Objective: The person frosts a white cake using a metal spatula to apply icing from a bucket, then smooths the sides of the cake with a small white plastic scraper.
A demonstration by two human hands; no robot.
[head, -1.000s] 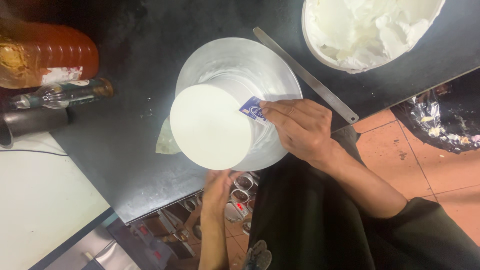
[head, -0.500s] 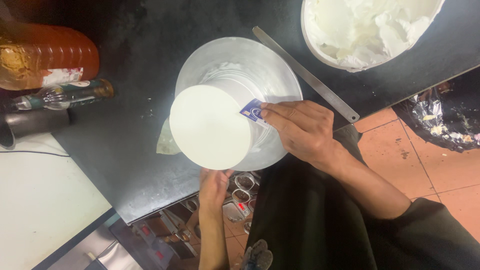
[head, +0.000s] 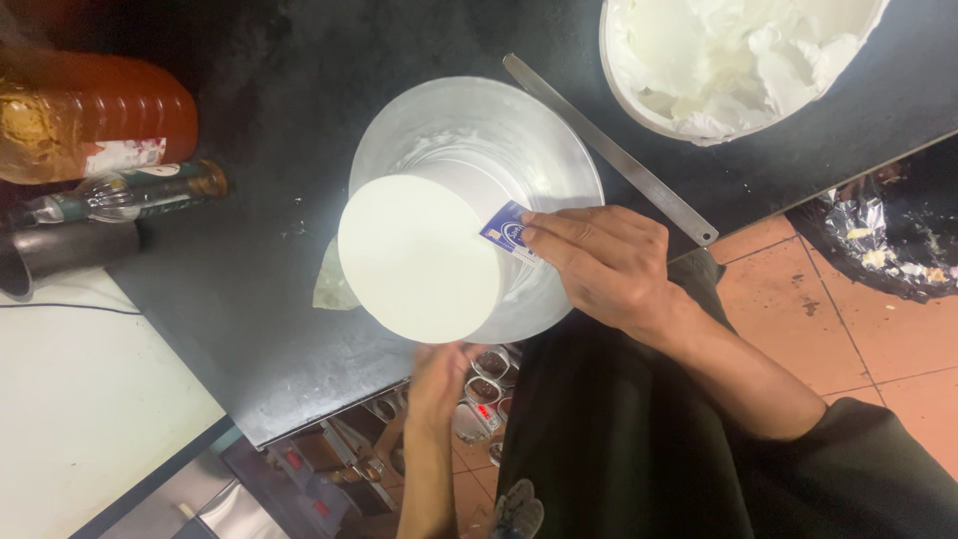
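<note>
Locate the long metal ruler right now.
The metal ruler lies diagonally on the dark counter, between the turntable and the cream bowl.

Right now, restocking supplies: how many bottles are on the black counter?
2, both at the counter's left edge: a large orange plastic bottle lying on its side, and a smaller clear bottle lying just below it. Others may be out of frame.

Black tabletop point(head: 249, 329) carries a metal turntable point(head: 559, 150), a steel ruler point(head: 609, 150), a white cream bowl point(head: 738, 60), an orange bottle point(head: 100, 130), a smaller bottle point(head: 130, 195) lying flat, and a metal cup point(head: 60, 255).
</note>
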